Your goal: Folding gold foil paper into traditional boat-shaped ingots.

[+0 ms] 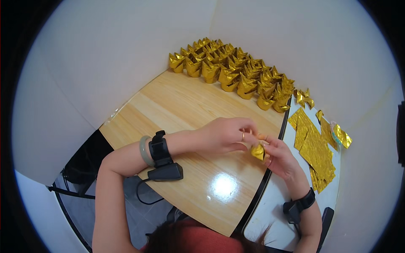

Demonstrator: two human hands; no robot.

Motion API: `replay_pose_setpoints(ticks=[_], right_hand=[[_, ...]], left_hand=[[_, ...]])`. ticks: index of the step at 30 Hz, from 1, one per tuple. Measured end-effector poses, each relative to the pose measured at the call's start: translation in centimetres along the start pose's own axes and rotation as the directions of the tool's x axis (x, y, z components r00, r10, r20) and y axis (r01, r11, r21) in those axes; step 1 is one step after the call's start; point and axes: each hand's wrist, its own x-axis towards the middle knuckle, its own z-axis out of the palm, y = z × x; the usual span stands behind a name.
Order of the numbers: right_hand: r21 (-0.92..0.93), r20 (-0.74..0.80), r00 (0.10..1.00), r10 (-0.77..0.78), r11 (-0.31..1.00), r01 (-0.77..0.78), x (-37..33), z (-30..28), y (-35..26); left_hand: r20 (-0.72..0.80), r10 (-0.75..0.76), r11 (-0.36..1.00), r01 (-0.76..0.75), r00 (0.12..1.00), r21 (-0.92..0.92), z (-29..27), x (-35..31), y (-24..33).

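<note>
My right hand point(282, 160) pinches a small folded piece of gold foil paper point(257, 152) between thumb and fingers, over the table's right part. Close on its left is my left hand point(232, 134), fingers bent and thumb standing apart from them. Its fingertips reach the top of the folded piece; whether they touch it is hard to see. At the back of the wooden table point(168, 99), several rows of finished gold paper ingots point(230, 76) stand upright, packed together with pointed tips. Flat gold foil sheets point(314, 149) lie in an overlapping pile right of my right hand.
A white surface point(270, 206) adjoins the wooden top at the right, past a black edge. Loose folded gold pieces point(304, 98) and a beaded band point(336, 133) lie there. Pale walls point(105, 55) close in the back and sides. A cable point(141, 196) hangs from the left wrist device.
</note>
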Motion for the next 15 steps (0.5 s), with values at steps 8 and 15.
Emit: replay_pose_setpoints(ticks=[8,15], right_hand=[[-0.949,0.072,0.922,-0.38,0.26,0.181,-0.9,2.3,-1.8],[-0.917,0.393,0.882,-0.261,-0.178,0.356,-1.9,3.2,-2.6]], left_hand=[[0.105,0.13,0.961,-0.152,0.986,0.231,0.1,-0.6,-0.8],[0.147,0.094,0.942,-0.135,0.985,0.307,0.2,-0.3,-0.8]])
